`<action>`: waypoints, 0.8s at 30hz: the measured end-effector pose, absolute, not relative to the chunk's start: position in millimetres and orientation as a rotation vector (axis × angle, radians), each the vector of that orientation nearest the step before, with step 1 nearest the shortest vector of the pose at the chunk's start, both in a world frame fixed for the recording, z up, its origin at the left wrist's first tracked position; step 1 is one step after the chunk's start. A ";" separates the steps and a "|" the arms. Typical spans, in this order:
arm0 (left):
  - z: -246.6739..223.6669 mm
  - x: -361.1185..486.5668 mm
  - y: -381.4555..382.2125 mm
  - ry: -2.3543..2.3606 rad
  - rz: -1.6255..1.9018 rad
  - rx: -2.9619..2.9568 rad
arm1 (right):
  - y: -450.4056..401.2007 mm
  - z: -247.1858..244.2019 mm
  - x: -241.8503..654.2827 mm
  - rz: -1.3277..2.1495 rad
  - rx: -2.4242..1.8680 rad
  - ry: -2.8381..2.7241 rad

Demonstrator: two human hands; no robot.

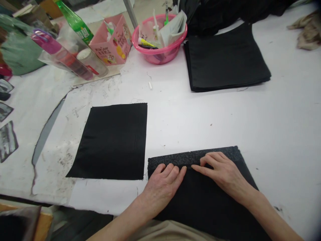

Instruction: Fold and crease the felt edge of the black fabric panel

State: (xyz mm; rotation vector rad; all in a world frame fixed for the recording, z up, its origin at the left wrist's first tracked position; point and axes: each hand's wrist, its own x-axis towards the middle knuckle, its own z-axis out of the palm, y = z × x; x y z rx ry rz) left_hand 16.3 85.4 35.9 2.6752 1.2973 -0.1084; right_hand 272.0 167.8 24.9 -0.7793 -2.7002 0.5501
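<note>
A black fabric piece (200,207) lies in front of me, with a speckled dark grey strip (175,158) along its far edge. My left hand (166,180) is on the left part of that strip's lower edge, fingers curled together and gripping the cloth. Across a small gap, my right hand (222,169) pinches the same edge, its index finger stretched toward the left hand. The undersides of the fingers are hidden. Left of my hands, a separate black fabric panel (112,142) lies flat.
A stack of black fabric panels (225,60) sits at the back right. Behind the work stand a pink basket (160,55) of small items, a pink box (112,43), a green bottle (75,21) and a purple-capped bottle (60,55). The white table covering (55,140) is torn at left.
</note>
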 end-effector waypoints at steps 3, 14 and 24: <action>36.9 19.0 87.0 1.273 -0.113 2.696 | 166.1 27.6 270.2 0.529 -0.779 -2.732; 39.2 29.5 94.1 1.247 -0.143 2.705 | 168.6 27.7 280.6 0.568 -0.797 -2.727; 37.3 35.6 96.3 1.194 -0.127 2.744 | 165.7 22.3 295.7 0.529 -0.862 -2.679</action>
